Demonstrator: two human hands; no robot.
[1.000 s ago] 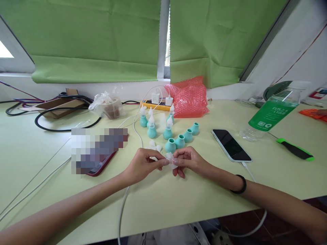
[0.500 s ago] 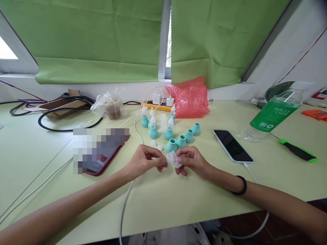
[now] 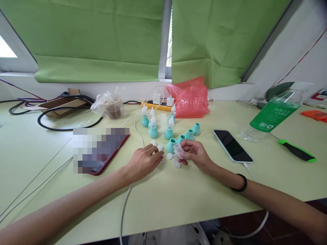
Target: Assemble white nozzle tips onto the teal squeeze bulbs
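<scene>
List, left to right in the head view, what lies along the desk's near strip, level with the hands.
Red-cased phone → left hand → right hand, pinching a clear cap → dark phone → green-and-black tool.

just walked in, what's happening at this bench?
A person works bare-handed on small teal squeeze bulbs at a pale green table. The right hand pinches a clear plastic tip beside a row of four open bulbs. The left hand lies palm down, fingertips at loose white pieces. Four tipped bulbs stand upright behind.
</scene>
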